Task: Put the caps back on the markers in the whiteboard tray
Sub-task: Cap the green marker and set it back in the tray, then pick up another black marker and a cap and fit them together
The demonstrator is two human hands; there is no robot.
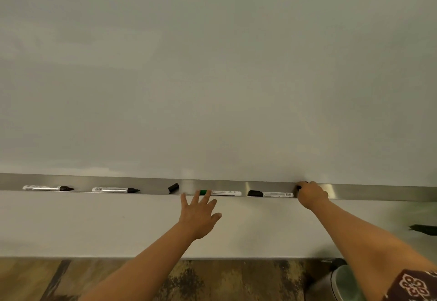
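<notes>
Both bare arms are reaching forward and up toward the metal tray [151, 183] running along the bottom of the whiteboard [212, 76]. The left arm is coming in from the lower middle of the view, and the left hand [198, 215] is hanging flat in front of the panel just below the tray, fingers spread wide and thumb out to the right. Its fingertips are reaching the tray's front edge, overlapping the green end of the green marker [221, 192]; whether they are actually touching it cannot be told. That hand is holding nothing.

The right arm is stretching in from the lower right corner, a patterned sleeve [416, 286] showing at its upper end. The right hand [311, 194] is resting over the tray's edge with its fingers curled together around a small black thing [299, 186], probably a cap, of which only a sliver is showing at the fingertips.

Lying in the tray from left to right are an uncapped black marker [48, 188], a second uncapped black marker [115, 190], a loose black cap [173, 187] sitting tilted, the green marker, and a capped black marker [270, 193] whose white end is lying just beside the right hand.
</notes>
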